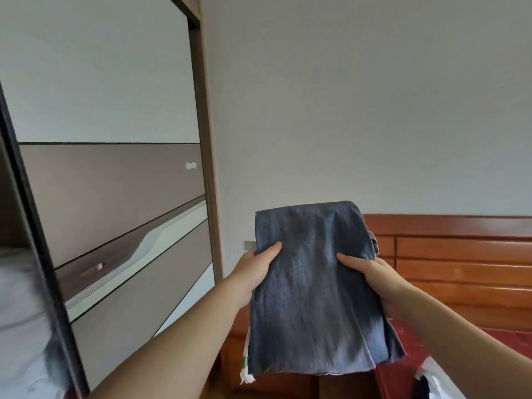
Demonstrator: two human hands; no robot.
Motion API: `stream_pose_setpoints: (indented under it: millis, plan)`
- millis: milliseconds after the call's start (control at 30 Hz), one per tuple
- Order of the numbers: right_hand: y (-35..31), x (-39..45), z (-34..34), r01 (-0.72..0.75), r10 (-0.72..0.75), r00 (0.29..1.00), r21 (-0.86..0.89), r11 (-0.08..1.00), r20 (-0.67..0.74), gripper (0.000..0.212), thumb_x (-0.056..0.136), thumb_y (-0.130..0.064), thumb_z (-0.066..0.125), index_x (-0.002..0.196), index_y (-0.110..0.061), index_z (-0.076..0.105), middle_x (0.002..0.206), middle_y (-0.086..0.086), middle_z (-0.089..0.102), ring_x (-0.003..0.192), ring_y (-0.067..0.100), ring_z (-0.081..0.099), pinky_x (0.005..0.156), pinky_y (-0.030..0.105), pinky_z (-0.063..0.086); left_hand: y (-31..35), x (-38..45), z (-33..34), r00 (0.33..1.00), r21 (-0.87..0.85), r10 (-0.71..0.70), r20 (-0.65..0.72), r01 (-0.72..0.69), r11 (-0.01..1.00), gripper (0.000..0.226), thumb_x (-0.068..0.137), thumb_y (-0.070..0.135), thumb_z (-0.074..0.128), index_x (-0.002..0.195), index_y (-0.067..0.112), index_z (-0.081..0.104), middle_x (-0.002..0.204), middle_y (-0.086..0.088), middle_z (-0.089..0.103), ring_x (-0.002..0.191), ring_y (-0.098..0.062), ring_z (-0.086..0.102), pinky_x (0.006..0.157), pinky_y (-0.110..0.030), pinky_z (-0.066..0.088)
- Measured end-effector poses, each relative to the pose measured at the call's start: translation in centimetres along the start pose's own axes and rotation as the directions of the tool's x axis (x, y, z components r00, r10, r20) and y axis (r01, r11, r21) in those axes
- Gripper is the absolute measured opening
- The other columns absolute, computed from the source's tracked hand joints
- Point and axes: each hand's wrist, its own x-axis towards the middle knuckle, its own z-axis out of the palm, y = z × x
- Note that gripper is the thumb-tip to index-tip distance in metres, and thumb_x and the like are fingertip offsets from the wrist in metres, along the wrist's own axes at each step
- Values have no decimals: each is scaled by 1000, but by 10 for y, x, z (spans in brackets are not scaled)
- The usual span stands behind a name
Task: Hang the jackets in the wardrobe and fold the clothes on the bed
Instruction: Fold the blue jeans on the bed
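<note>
Folded garment held up

Left hand [253, 272] and right hand [371, 276] each pinch the blue garment [311, 298]; folding seems done, next lay it on the bed [403, 370].

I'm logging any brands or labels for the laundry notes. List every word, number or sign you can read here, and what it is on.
None: no readable text shows in this view.
The folded blue-grey garment, held up by the left hand and the right hand, shows no print or tag.
The green band on its white drawstring carries no legible marks.
</note>
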Motion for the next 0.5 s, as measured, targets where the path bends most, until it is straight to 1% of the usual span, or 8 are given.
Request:
stream_pose_setpoints:
  millis: [33,67,133,200,300,333,400,500]
  plan:
    - [4,15,5,0,0,1000,6,1000,16,41,73,-27,81,107,-8,67,91,14,75,82,31,73,74,41,58,-5,11,-6,1000,12,-5,-23,6,1000,70,67,65,72,120,21,64,103,-1,73,95,-22,70,90,-41,54]
    - [9,31,10,-1,0,999,13,1000,33,42,72,-27,81,107,-8,67,92,14,75,83,32,73,77,44,58,-9,22,-11,999,29,-11,-45,12,1000,72,68,67,71,123,21,62,107,-1,71,98,-23,68,95,-44,52]
    - [17,66,16,-8,6,997,18,1000,75,43,73,-28,80,109,-9,67,94,15,75,85,34,72,81,48,57,-14,44,-18,996,62,-25,-85,31,998,72,71,68,67,125,22,60,110,0,70,100,-22,67,96,-44,51]
    - [22,103,19,-17,14,992,24,1000,121,42,73,-28,80,109,-10,66,93,15,75,84,34,72,81,47,57,-16,69,-22,991,81,-37,-126,48,996,67,76,67,65,125,22,59,110,1,69,99,-20,66,92,-41,52]
    - [21,161,25,-36,30,977,28,999,209,47,66,-32,81,106,-13,68,92,14,75,82,32,73,74,41,57,-12,108,-26,980,88,-35,-196,53,995,59,80,65,62,121,23,59,109,3,69,97,-16,66,86,-34,54]
    - [19,180,27,-43,36,970,27,999,240,47,66,-33,81,106,-13,68,92,14,75,82,32,73,73,40,56,-9,121,-27,975,93,-36,-219,58,994,56,81,65,61,119,24,60,108,5,69,96,-15,66,81,-31,54]
    - [17,214,32,-50,41,959,24,998,282,44,70,-33,80,106,-10,68,92,14,75,81,33,73,70,39,56,-4,144,-30,963,111,-48,-265,80,991,50,83,65,59,115,27,59,106,7,68,93,-12,65,70,-26,51]
    - [15,260,47,-63,55,948,14,998,314,40,74,-31,78,106,-8,68,91,14,75,80,32,73,69,38,56,-1,180,-44,943,117,-60,-327,104,988,47,83,65,57,113,28,58,103,8,68,91,-11,65,65,-25,50]
